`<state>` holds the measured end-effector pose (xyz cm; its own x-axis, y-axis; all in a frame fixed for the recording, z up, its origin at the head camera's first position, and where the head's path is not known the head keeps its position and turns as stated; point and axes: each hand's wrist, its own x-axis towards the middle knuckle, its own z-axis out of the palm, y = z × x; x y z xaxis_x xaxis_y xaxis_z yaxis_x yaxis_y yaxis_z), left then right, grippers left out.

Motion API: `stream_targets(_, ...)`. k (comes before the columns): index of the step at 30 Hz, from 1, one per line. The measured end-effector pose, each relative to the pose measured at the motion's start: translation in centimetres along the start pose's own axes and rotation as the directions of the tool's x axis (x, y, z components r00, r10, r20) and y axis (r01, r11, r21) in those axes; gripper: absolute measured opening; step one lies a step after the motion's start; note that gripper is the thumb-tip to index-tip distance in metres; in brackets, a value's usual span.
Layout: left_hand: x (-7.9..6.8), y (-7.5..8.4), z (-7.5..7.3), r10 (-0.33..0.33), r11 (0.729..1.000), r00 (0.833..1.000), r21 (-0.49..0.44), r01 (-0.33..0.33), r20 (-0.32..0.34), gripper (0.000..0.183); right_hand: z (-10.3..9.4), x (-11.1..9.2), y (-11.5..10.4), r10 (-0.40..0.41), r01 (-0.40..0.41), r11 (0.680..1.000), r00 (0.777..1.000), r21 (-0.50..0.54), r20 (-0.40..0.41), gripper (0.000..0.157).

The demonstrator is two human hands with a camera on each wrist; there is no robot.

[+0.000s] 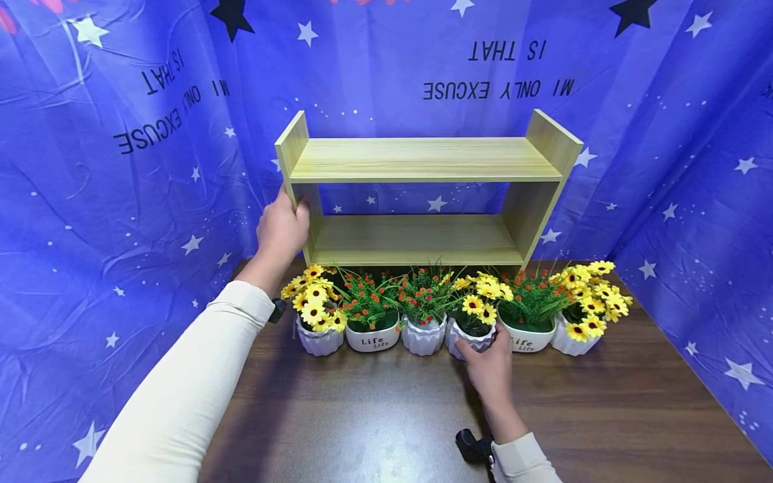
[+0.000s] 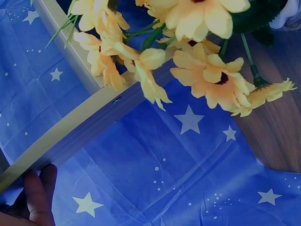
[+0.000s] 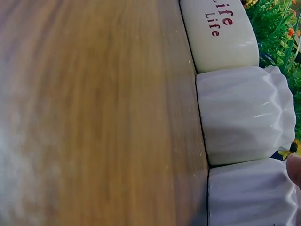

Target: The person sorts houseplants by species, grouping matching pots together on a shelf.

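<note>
A light wooden two-tier shelf (image 1: 423,161) stands at the back of the table. My left hand (image 1: 282,227) grips its left side panel; in the left wrist view, fingertips (image 2: 36,193) press against that panel (image 2: 70,125). My right hand (image 1: 490,367) holds a white ribbed flowerpot (image 1: 474,342) with yellow flowers, thumb at its front and fingers by its right side. The right wrist view has this pot (image 3: 251,195) at the bottom with only the thumb (image 3: 295,170) showing. The shelf's two boards carry nothing.
Left of the held pot stand a ribbed pot with red flowers (image 1: 424,337), an oval "Life" pot (image 1: 372,340) and a yellow-flowered pot (image 1: 320,342). To its right are another "Life" pot (image 1: 531,340) and a yellow-flowered pot (image 1: 574,339). Blue star-patterned curtain (image 1: 374,80) surrounds the table.
</note>
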<state>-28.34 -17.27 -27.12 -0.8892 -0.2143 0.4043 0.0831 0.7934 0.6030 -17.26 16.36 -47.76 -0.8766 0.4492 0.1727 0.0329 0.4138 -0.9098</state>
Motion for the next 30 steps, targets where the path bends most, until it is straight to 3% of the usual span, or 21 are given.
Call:
stream_targets(9, -0.02, 0.13, -0.24, -0.002, 1.0, 1.0, -0.003, 0.002, -0.001, 0.036, 0.39, 0.02, -0.26, 0.027, -0.026, 1.0, 1.0, -0.013, 0.017, 0.084)
stream_targets(16, -0.17, 0.0, -0.05, 0.002, 1.0, 1.0, -0.008, -0.002, -0.004, 0.036, 0.62, 0.06, -0.36, 0.054, -0.054, 0.998, 0.998, -0.02, -0.014, 0.087)
stream_targets(30, -0.13, 0.08, 0.08, 0.004, 1.0, 1.0, 0.0, -0.004, 0.001, 0.036, 0.17, 0.05, 0.14, 0.072, -0.056, 0.98, 0.994, 0.191, -0.078, 0.08)
